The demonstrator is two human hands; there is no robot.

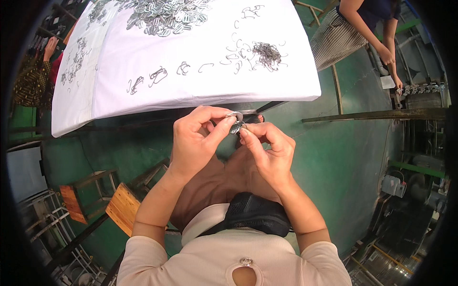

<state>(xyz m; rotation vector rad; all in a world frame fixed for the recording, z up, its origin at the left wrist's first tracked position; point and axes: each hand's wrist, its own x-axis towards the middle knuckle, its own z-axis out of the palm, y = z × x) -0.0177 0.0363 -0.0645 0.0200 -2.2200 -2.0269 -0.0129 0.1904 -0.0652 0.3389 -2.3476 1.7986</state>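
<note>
Over my lap, just off the table's near edge, both my hands are close together. My left hand (195,138) pinches a small shiny metal buckle (237,115) between thumb and forefinger; its upper edge is curved and its lower part looks ridged. From the right, my right hand (273,151) meets it with thumb and forefinger pressed together on a thin dark wire piece (244,125), mostly hidden by the fingertips. On the table, several loose wire hooks (158,75) lie in small groups, with a denser tangle of wire hooks (268,56) to the right.
A large heap of flat metal buckles (164,16) covers the back of the white-covered table (191,93). Wooden stools (123,207) stand at my left. Another person's arm (369,35) reaches toward a machine at the far right; a person's hand (50,47) shows at far left.
</note>
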